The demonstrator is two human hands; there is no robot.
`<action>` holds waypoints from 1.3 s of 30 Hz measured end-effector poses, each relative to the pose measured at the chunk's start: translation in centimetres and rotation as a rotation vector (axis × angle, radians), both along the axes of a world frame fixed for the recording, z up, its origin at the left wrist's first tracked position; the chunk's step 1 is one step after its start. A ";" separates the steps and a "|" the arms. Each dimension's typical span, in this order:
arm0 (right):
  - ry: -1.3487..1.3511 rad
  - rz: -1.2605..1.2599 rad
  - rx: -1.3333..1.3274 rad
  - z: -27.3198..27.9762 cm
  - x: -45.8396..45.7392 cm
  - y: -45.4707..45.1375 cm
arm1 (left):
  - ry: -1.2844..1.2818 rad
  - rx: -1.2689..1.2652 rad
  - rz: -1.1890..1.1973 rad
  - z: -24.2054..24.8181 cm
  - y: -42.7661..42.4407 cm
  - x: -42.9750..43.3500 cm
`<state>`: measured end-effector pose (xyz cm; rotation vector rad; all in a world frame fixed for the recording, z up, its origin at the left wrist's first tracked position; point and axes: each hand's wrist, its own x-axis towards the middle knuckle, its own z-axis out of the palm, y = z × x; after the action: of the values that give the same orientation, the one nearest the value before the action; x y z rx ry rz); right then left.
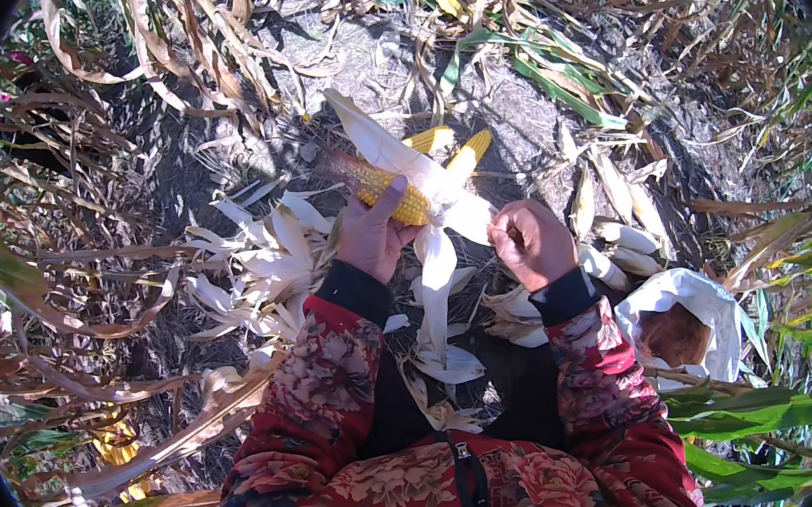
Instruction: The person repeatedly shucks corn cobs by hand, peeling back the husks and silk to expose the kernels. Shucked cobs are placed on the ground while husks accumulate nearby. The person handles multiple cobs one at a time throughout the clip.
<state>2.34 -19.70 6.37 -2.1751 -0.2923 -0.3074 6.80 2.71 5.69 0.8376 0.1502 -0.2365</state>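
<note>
My left hand (376,234) grips a yellow corn cob (400,198) whose pale husk (438,257) is peeled back and spread from its base. Brown silk covers the cob's far end, at the upper left. Close to the tip of one husk leaf is my right hand (531,243), its fingers curled together; whether they pinch the leaf is hard to tell. Beyond the held cob, two bare yellow cobs (470,154) lie on the ground, partly hidden by the husk.
Stripped husks (267,258) are heaped at the left. Several ears in their husks (627,251) lie at the right, beside an open white sack (721,315) with something brown inside. Dry corn stalks and leaves (109,287) surround the bare soil. More yellow cobs (115,440) show at lower left.
</note>
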 end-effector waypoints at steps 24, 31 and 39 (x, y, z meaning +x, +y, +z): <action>0.293 -0.021 0.752 -0.8 0.7 -2.4 | -0.268 0.673 -0.086 -1.2 -0.4 -0.4; 0.304 0.070 0.725 1.1 -0.2 0.0 | -0.339 0.800 -0.426 -2.4 -4.0 -2.1; 0.332 0.070 0.706 -1.8 0.2 -0.6 | -0.516 0.948 -0.517 -3.7 -4.5 -2.5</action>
<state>2.55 -20.35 4.52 -1.4798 -0.0525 0.0045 4.35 -1.79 2.02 1.8509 -0.4884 -0.4333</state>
